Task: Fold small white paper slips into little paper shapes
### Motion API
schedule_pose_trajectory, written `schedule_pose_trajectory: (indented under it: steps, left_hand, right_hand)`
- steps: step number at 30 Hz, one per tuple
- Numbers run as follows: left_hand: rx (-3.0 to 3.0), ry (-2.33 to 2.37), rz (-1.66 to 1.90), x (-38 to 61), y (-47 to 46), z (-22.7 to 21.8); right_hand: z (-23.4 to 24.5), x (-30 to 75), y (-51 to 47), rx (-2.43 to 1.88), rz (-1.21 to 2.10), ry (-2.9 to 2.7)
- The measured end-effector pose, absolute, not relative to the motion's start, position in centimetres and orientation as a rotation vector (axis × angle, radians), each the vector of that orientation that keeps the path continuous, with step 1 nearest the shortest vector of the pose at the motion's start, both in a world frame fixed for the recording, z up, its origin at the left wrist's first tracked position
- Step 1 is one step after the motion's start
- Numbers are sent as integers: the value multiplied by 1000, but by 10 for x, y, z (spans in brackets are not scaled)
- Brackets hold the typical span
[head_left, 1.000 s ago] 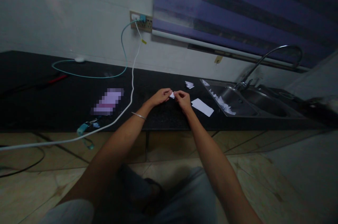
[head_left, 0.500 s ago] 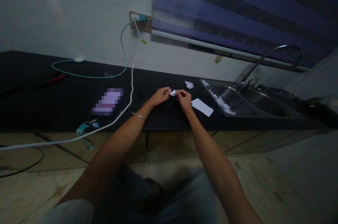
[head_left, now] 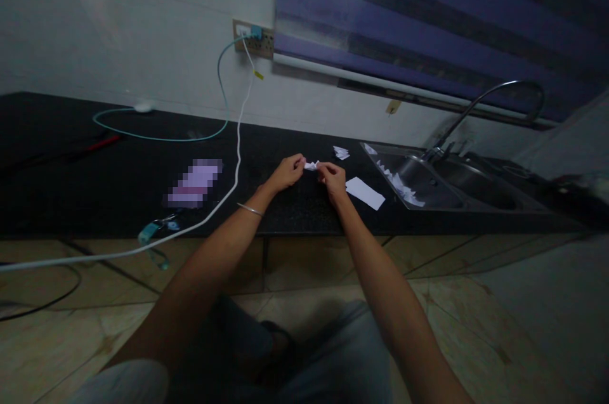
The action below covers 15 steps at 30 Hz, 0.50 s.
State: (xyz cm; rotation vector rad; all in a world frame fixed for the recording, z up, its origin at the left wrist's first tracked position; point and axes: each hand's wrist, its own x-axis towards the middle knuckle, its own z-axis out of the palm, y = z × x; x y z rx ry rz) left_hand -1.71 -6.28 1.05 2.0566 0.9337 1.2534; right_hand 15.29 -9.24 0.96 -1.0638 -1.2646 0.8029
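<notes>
Both hands meet over the black countertop and pinch one small white folded paper piece between their fingertips. My left hand grips its left end, with a thin bangle on that wrist. My right hand grips the right end. A flat white paper sheet lies on the counter just right of my right hand. A small pile of folded white paper bits sits a little beyond the hands.
A steel sink with a curved tap holds white paper scraps at the right. A white cable and a teal cable run from a wall socket. A pinkish blurred item and keys lie left.
The hands have drawn slightly apart and risen a little, and the small paper piece between them looks stretched wider than before.
</notes>
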Motion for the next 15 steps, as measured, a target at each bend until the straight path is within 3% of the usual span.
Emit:
schedule_pose_trajectory:
  steps: [9,15]
  left_hand:
    - [1912,986,1355,-17,-66,18]
    - [1799,860,1112,-15,-70,21]
  right_hand:
    - [6,153,-90,-1076,858,-1340]
    - [10,150,-94,-1061,888,-1375]
